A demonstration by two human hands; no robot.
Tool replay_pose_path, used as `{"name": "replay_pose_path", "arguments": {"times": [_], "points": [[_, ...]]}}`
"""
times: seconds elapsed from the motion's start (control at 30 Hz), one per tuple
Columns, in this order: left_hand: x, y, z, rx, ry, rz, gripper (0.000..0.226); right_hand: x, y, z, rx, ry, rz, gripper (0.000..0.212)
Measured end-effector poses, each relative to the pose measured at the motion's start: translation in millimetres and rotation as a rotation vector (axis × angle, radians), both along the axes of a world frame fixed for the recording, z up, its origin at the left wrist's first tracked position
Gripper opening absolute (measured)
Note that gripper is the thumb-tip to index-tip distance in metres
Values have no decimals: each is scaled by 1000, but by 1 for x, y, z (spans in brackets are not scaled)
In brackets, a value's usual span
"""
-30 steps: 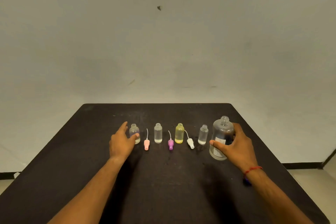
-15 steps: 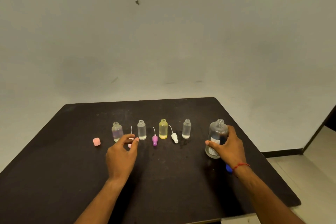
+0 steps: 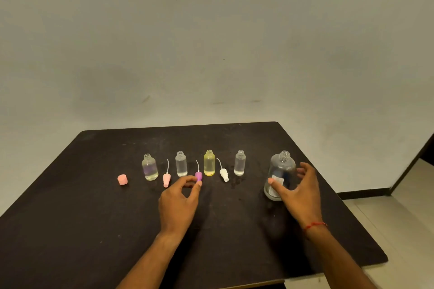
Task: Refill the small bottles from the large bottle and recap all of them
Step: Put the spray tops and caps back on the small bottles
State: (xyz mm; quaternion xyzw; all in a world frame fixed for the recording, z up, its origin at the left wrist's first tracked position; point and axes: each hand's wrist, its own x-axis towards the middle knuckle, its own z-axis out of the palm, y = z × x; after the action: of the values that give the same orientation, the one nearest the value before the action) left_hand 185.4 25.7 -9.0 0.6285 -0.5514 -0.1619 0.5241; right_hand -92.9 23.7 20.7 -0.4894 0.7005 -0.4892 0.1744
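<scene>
The large clear bottle (image 3: pixel 280 175) stands uncapped at the right of the black table (image 3: pixel 94 218). My right hand (image 3: pixel 298 191) wraps it, thumb on the label and fingers behind its right side. Several small uncapped bottles stand in a row: a clear one with a purple tint (image 3: pixel 149 169), a clear one (image 3: pixel 181 164), a yellow one (image 3: pixel 209 163) and a clear one (image 3: pixel 239 163). Between them lie a pink spray cap (image 3: pixel 166 179), a purple spray cap (image 3: pixel 198 175) and a white spray cap (image 3: pixel 224 174). My left hand (image 3: pixel 180 199) holds nothing; its thumb and forefinger are apart at the purple cap.
A loose pink round cap (image 3: pixel 122 180) lies left of the row. The table's right edge (image 3: pixel 347 204) runs close behind my right hand, with pale floor beyond. A grey wall rises behind the table.
My left hand has moved right, from the leftmost bottle past the pink spray cap to the purple cap. My right hand stays on the large bottle. The view has shifted.
</scene>
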Motion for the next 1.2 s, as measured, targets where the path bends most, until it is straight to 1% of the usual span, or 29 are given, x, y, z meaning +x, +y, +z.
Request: {"name": "replay_pose_path", "arguments": {"times": [0.03,0.1,0.17,0.2,0.27,0.33,0.47,0.57,0.67,0.73,0.8,1.03,1.2], "points": [[-1,-1,0,-1,4,-3,12,3,5,2,-67,5,-51,87],[-4,-3,1,-9,12,-5,13,14,15,6,-243,23,-90,64],[-6,-5,2,-11,27,-7,13,28,22,8,-371,72,-24,42],[-7,-6,2,-8,37,-9,12,37,21,7,-400,122,28,33],[-11,-7,2,-4,59,-24,9,53,14,2,-381,213,123,22],[-14,-8,3,-8,78,-38,5,70,-2,-6,-282,265,199,20],[-17,-8,4,-19,116,-56,7,96,-39,-16,-99,411,275,28],[-14,-9,0,-25,131,-69,7,111,-61,-15,60,528,317,25],[-8,-11,-3,-21,145,-62,9,121,-75,-17,145,614,342,21],[-5,-12,-3,-22,142,-58,8,125,-80,-20,162,657,343,24],[-3,-14,-4,-14,146,-60,8,126,-83,-23,163,659,338,23],[-12,-23,4,0,157,-96,4,120,-75,-18,123,600,310,16],[-18,-41,-5,63,161,-99,5,110,-60,-5,32,523,275,14]]}}
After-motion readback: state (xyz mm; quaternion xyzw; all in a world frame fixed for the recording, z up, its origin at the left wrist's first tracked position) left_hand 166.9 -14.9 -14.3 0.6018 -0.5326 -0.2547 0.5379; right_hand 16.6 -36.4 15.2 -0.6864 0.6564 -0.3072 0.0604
